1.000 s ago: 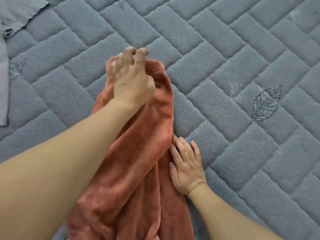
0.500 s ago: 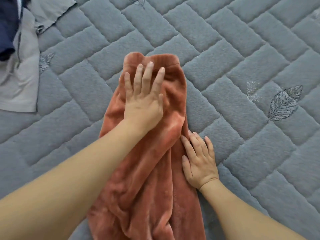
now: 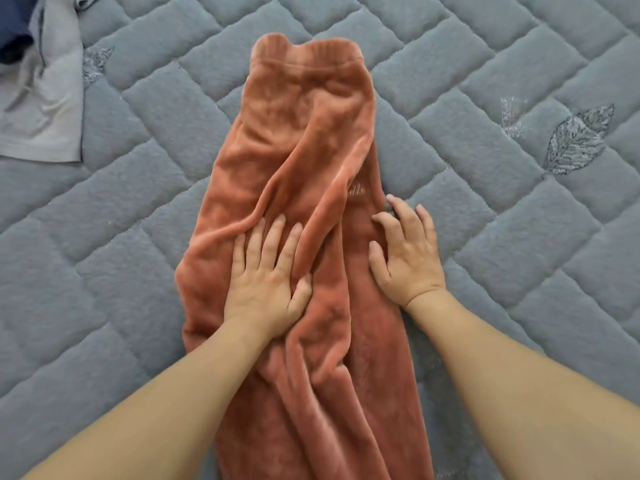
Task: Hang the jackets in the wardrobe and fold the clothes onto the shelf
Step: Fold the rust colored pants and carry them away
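A: How are the hands placed?

B: The left hand [image 3: 268, 278] is laid flat on the left half of the rust fleece garment [image 3: 304, 140], fingers straight and spread, palm pressed into a ridge of folds. Nothing is gripped. The right hand [image 3: 407, 258] is set on the garment's right edge, fingers slightly bent and splayed, some fingertips on fleece and the outer ones on the quilted bed cover [image 3: 519, 237]. Nothing is held by it either.

A: Where is the garment located?

B: It is spread on the bed cover, directly ahead of the person. A ribbed band [image 3: 304, 55] marks the far end; the near end is carried out of view at the bottom edge, between the forearms.

A: Which relation governs the coming move?

B: The long axis, which is run straight away from the person. Both hands are positioned about midway along it, the left one nearer the centre line. Smoothing outward from that line is judged to be the step in hand; a fold along the axis is expected to follow.

A: What else is seen?

B: At the far left, a grey garment [image 3: 45, 109] and a dark blue one [image 3: 15, 26] are left unfolded, well apart from the hands.
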